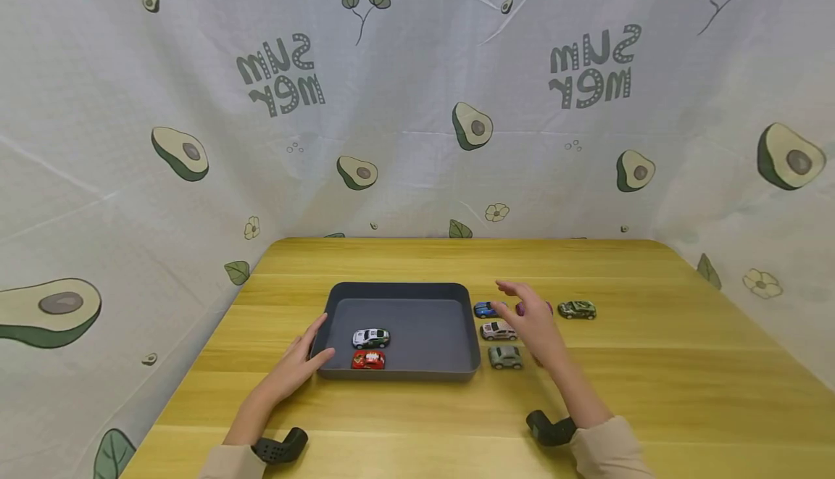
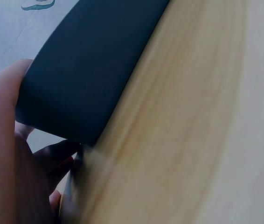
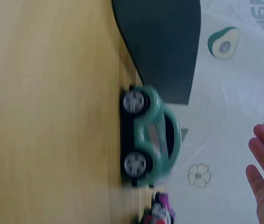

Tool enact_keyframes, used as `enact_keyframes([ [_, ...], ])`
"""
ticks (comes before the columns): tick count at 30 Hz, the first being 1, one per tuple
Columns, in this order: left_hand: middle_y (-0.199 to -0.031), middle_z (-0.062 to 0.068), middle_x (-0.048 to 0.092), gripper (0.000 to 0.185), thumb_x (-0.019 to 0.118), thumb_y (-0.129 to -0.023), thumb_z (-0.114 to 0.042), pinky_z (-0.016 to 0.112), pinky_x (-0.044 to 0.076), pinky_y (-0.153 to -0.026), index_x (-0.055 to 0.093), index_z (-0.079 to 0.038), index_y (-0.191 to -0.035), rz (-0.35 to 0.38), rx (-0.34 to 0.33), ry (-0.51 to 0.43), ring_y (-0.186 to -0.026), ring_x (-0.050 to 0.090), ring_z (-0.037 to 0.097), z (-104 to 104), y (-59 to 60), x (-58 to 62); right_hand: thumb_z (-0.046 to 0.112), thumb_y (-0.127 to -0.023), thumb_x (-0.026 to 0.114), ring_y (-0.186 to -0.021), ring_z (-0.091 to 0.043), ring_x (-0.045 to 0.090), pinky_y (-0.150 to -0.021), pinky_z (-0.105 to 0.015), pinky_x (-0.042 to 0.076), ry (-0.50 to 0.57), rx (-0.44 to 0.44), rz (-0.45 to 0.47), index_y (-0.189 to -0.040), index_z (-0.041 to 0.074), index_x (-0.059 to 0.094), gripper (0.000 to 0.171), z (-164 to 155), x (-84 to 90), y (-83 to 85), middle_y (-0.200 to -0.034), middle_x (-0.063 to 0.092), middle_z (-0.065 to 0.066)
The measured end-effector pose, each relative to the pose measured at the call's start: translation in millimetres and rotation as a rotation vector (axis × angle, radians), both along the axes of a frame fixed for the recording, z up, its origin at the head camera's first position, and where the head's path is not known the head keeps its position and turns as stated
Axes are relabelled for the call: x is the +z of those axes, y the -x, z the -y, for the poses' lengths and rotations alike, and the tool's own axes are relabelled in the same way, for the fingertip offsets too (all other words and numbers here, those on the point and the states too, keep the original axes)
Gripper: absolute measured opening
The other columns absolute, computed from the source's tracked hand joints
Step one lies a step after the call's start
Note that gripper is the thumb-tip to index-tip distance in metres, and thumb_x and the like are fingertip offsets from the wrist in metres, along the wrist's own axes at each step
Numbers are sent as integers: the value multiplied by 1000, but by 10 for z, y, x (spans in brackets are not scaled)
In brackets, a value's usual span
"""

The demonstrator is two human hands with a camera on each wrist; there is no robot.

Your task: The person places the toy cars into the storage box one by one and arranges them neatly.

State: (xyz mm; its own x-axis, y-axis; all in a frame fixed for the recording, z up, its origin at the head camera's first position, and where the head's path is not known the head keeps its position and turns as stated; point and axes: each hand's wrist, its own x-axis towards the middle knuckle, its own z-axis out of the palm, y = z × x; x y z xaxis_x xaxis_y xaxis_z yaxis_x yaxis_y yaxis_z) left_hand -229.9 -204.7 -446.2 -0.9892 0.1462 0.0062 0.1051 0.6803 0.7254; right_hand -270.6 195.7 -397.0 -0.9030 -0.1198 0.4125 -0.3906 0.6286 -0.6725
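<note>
A dark grey tray (image 1: 417, 330) lies on the table, holding a white toy car (image 1: 370, 338) and a red toy car (image 1: 368, 360). My left hand (image 1: 293, 367) holds its front left corner, thumb over the rim and fingers along the left side. Over the loose cars right of the tray, my right hand (image 1: 531, 316) hovers, fingers spread and holding nothing. Around it are a blue toy car (image 1: 485, 310), a pale pink toy car (image 1: 499, 330) and a grey-green toy car (image 1: 505, 356), also seen as a green car (image 3: 153, 140) in the right wrist view. The hand partly hides a purple toy car (image 1: 549, 309).
A camouflage toy car (image 1: 577, 309) stands right of the others. The wooden table (image 1: 404, 421) reaches back to a white cloth (image 1: 417, 88) printed with avocados. Black camera mounts (image 1: 551, 430) sit on both wrists.
</note>
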Motion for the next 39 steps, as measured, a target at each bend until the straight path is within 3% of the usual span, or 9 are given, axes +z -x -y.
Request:
enact_keyframes([
  [4, -150, 20, 17, 70, 50, -90, -41, 72, 14, -98, 13, -24, -147, 2, -3, -5, -134, 9, 52, 16, 28, 0, 21, -87, 61, -110, -32, 51, -89, -51, 43, -22, -51, -41, -125, 3, 52, 43, -166, -32, 32, -119, 55, -18],
  [15, -151, 20, 16, 70, 49, -90, -41, 72, 13, -99, 12, -24, -147, 9, -25, -12, -135, 7, 52, 67, 107, 3, 29, -90, 56, -113, -39, 46, -91, -56, 38, -91, -150, 18, -128, -2, 48, 49, -561, -94, 30, -122, 51, -24],
  [26, -150, 21, 18, 69, 49, -90, -40, 72, 15, -98, 13, -23, -147, 1, -38, -12, -134, 10, 52, 120, 184, 16, 32, -92, 51, -118, -47, 35, -92, -63, 30, -100, -178, 122, -133, -6, 38, 57, -934, -100, 45, -128, 39, -31],
  [39, -150, 21, 19, 69, 50, -90, -40, 72, 17, -97, 13, -24, -147, -3, -44, -11, -134, 11, 52, 173, 253, 17, 31, -92, 52, -115, -52, 33, -90, -66, 28, -168, -222, 157, -131, -10, 38, 58, -1261, -226, 140, -129, 33, -37],
])
